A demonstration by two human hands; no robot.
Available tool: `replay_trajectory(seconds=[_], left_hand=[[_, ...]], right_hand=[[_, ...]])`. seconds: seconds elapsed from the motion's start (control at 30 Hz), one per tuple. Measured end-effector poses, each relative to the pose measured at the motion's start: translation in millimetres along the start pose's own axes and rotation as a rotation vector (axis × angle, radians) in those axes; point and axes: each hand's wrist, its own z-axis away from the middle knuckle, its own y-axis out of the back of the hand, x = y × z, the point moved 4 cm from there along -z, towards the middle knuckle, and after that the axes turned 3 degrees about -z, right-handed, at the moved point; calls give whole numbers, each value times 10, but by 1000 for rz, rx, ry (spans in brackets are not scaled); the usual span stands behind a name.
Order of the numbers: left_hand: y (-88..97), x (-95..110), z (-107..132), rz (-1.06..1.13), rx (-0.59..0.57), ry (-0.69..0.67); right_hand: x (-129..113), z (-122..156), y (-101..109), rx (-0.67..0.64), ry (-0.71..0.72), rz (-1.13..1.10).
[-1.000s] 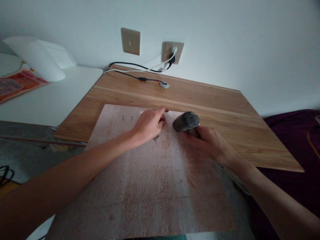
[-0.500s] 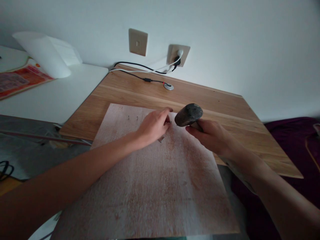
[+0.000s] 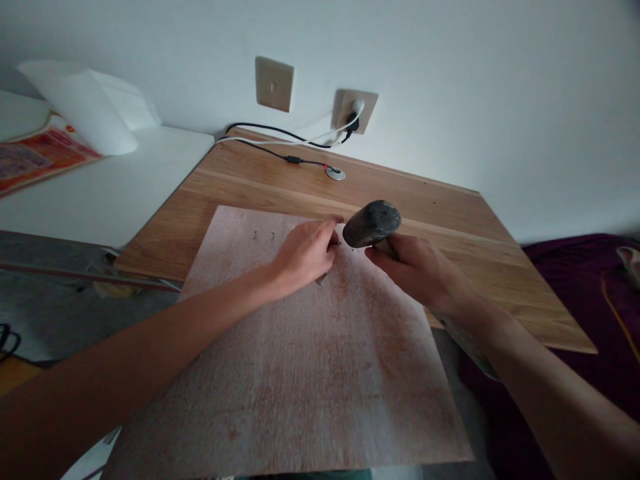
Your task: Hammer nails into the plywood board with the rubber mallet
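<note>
In my right hand [image 3: 417, 267] is a hammer [image 3: 371, 224] with a thick dark head, held by its handle above the far right part of a pale, worn wooden board [image 3: 310, 373]. Thumb and fingers of my left hand [image 3: 306, 253] are pinched on a nail [image 3: 339, 243] at the board's surface, just left of the hammer head; only a small dark bit of it shows. Two nails stand upright near the far left corner, one nail [image 3: 255, 235] beside another nail [image 3: 273, 235]. Small loose metal pieces [image 3: 321, 280], probably nails, lie partly under my left palm.
The board rests on a wooden desk [image 3: 400, 190] against the wall. Cables [image 3: 280, 141] run from a wall socket [image 3: 357, 110] to a round grommet [image 3: 335, 173]. On a white table [image 3: 150, 180] at left are a white roll [image 3: 95, 107] and a red packet [image 3: 45, 153]. Purple cloth [image 3: 560, 280] hangs right.
The hammer and my right hand have shifted slightly up and left, bringing the head a little nearer my left fingers. My left hand keeps its pinch. The whole view has moved slightly.
</note>
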Motion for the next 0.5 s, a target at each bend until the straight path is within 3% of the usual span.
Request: replay_trajectory(seconds=[0.27, 0.5], left_hand=[[-35, -30, -10, -24, -22, 13], [-38, -55, -15, 29, -35, -6]], right_hand=[[98, -2, -46, -28, 2, 15], [17, 1, -58, -11, 1, -5]])
